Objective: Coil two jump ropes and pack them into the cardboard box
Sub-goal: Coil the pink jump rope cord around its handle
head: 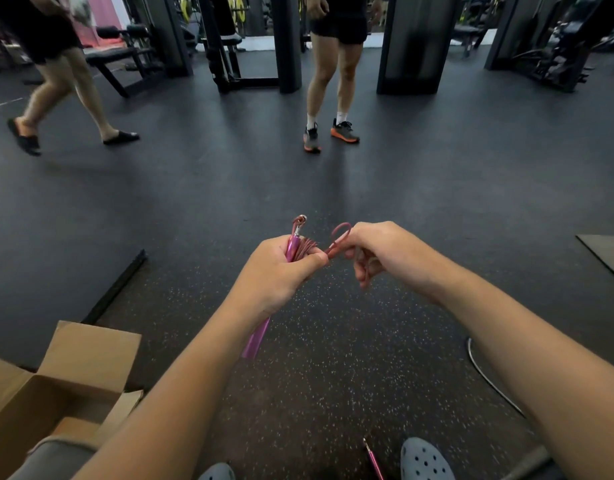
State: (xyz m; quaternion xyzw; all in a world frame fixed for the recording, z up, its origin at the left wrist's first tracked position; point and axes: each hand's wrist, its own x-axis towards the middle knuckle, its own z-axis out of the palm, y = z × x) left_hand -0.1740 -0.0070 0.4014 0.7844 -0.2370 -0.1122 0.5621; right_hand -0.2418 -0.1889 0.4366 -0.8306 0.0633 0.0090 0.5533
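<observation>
Both-handed, left hand (281, 271) gripping pink jump rope (300, 247)

Speckled rubber floor (333, 358): open cardboard box (56, 393) at left, grey rope (485, 375) at right

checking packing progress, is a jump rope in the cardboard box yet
No, the cardboard box shows no rope; the left hand holds the pink jump rope.

both forearms are bare, with no sleeves, no watch and no bracelet on the wrists. the hands wear no gloves and no rings. on the feet are grey foam clogs (425, 460) with round holes. grey trousers (52, 457) cover the left knee.
</observation>
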